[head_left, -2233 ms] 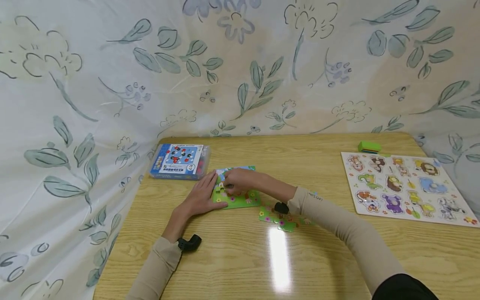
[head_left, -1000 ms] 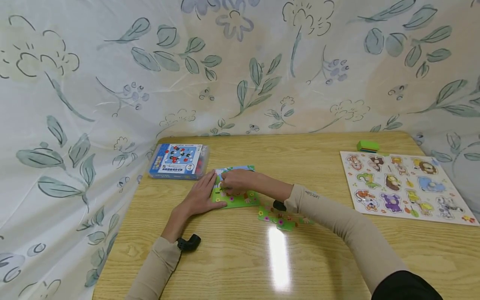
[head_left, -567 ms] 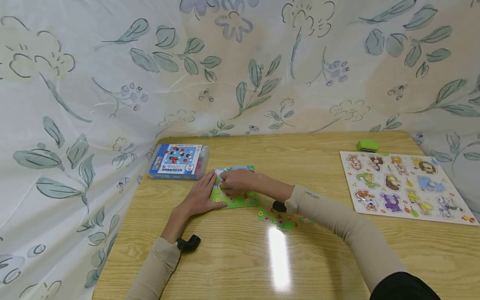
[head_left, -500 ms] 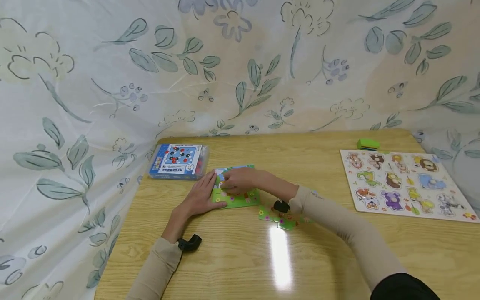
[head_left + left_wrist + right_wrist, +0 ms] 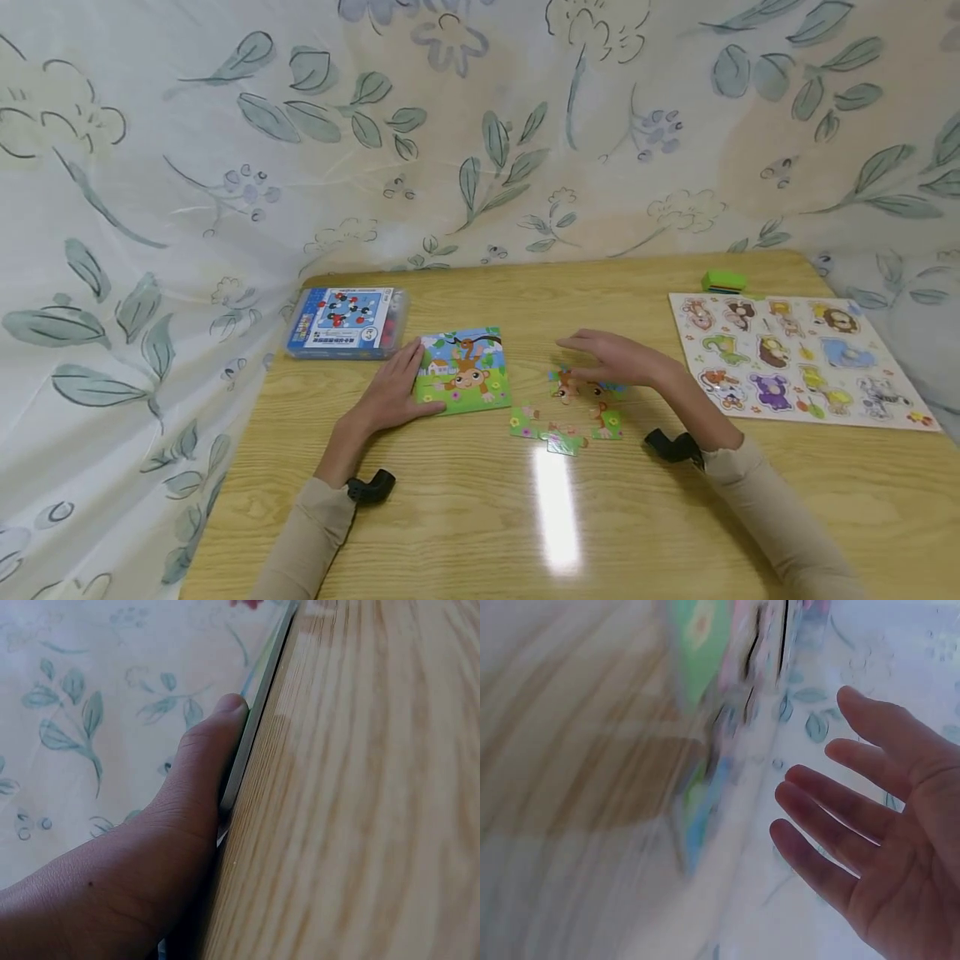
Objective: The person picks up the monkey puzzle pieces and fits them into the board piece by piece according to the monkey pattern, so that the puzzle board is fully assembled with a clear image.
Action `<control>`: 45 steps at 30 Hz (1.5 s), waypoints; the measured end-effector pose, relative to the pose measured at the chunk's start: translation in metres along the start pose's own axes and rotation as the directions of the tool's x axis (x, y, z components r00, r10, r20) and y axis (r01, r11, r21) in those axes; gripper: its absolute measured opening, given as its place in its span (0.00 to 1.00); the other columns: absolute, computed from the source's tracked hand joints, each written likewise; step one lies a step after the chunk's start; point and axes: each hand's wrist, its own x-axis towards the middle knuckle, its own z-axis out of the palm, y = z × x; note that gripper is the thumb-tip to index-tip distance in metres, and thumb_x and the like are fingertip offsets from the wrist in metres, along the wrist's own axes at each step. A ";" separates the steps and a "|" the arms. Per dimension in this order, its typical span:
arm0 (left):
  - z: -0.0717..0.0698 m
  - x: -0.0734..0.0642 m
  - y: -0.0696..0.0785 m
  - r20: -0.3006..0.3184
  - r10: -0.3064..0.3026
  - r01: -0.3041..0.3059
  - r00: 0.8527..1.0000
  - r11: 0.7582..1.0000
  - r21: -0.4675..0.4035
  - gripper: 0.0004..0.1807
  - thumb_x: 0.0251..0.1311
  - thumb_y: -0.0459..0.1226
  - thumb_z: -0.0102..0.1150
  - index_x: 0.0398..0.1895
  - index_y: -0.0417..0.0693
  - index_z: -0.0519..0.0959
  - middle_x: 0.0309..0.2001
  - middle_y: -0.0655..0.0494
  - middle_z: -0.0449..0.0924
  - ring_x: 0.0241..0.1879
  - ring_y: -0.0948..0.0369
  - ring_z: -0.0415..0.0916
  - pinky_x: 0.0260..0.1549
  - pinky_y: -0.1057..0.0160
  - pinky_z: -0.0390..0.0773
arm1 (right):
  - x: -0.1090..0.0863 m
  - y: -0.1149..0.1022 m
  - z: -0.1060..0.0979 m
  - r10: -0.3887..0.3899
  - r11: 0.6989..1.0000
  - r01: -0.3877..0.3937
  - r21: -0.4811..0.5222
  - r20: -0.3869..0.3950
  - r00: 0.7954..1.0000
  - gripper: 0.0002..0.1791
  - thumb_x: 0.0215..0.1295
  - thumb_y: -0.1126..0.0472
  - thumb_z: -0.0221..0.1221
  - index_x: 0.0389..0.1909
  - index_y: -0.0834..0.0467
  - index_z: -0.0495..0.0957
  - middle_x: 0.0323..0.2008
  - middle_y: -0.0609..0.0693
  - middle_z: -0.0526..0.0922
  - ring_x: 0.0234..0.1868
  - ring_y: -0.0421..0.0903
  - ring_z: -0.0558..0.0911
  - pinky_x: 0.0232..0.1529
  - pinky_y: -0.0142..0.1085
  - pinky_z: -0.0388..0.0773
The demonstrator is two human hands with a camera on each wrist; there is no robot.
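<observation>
sitting near and left of the closer right hand (image 5: 621, 358), whose fingers are hovering apart, are the loose puzzle pieces (image 5: 562, 444); the left hand (image 5: 392, 392), straight-fingered, is touching the picture board (image 5: 483, 402).

Sq. monkey-pic puzzle (image 5: 474, 393) lies flat, w/ loose multicol. pcs (image 5: 562, 442) just beside.

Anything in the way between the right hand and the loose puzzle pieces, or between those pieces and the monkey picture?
Nothing visible stands in either path. The right hand hangs open by the loose puzzle pieces, and only tabletop shows between them and the monkey picture. The left hand rests at the picture's opposite edge.
</observation>
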 end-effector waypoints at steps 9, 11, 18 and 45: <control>-0.002 0.000 -0.001 0.001 -0.008 0.008 1.000 1.000 0.008 0.61 0.53 0.68 0.56 0.78 0.43 0.41 0.79 0.46 0.38 0.78 0.48 0.40 0.72 0.41 0.50 | -0.005 0.009 0.003 0.013 0.999 -0.014 0.032 0.025 1.000 0.34 0.65 0.55 0.62 0.68 0.66 0.66 0.61 0.65 0.73 0.61 0.61 0.75 0.57 0.52 0.76; -0.002 0.000 -0.001 0.011 -0.011 0.011 1.000 1.000 0.004 0.61 0.53 0.69 0.56 0.78 0.44 0.41 0.79 0.48 0.37 0.78 0.49 0.38 0.73 0.42 0.49 | -0.006 0.008 0.004 0.020 0.999 -0.022 0.039 0.039 0.999 0.35 0.65 0.54 0.62 0.68 0.67 0.66 0.62 0.65 0.73 0.60 0.60 0.76 0.55 0.52 0.76; -0.001 0.001 -0.001 0.009 -0.007 0.007 1.000 1.000 0.007 0.62 0.53 0.69 0.56 0.78 0.43 0.41 0.79 0.47 0.37 0.78 0.48 0.39 0.72 0.41 0.50 | -0.006 0.006 0.008 0.047 0.997 -0.052 0.056 0.079 0.996 0.35 0.65 0.54 0.61 0.69 0.65 0.65 0.62 0.66 0.72 0.46 0.53 0.82 0.46 0.44 0.81; 0.000 -0.001 -0.001 -0.005 -0.007 0.007 1.000 1.000 -0.016 0.61 0.53 0.67 0.59 0.78 0.43 0.42 0.79 0.47 0.39 0.78 0.48 0.40 0.72 0.41 0.51 | -0.005 0.005 0.021 0.008 0.999 -0.005 -0.050 0.059 0.998 0.34 0.63 0.55 0.65 0.67 0.64 0.68 0.59 0.59 0.74 0.57 0.55 0.74 0.50 0.45 0.77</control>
